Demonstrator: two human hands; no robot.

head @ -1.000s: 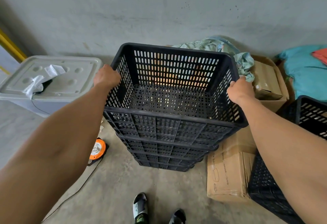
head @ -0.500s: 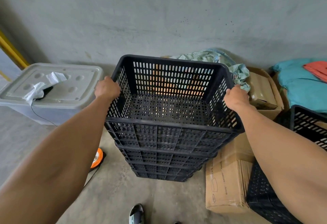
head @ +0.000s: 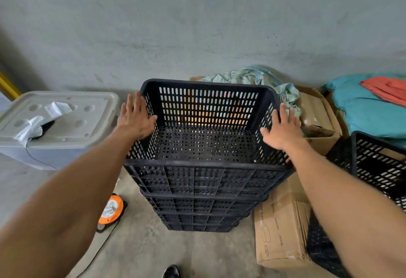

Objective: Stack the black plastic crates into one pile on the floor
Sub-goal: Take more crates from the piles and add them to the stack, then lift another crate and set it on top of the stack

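A pile of several nested black slotted crates [head: 204,203] stands on the concrete floor in front of me. The top crate [head: 207,110] sits level in the pile. My left hand [head: 135,117] hovers flat at its left rim with fingers spread, holding nothing. My right hand [head: 283,128] is spread the same way at the right rim, also holding nothing. Another black crate [head: 377,163] stands at the right edge, partly hidden behind my right forearm.
A grey lidded bin [head: 66,115] with crumpled plastic on it stands left. An orange cable reel [head: 111,210] lies on the floor by the pile. Cardboard boxes [head: 283,233] and cloth bundles [head: 369,110] crowd the right side. A concrete wall rises behind.
Both hands have let go of the top crate's rims and opened flat beside it. The crate has settled lower onto the pile.
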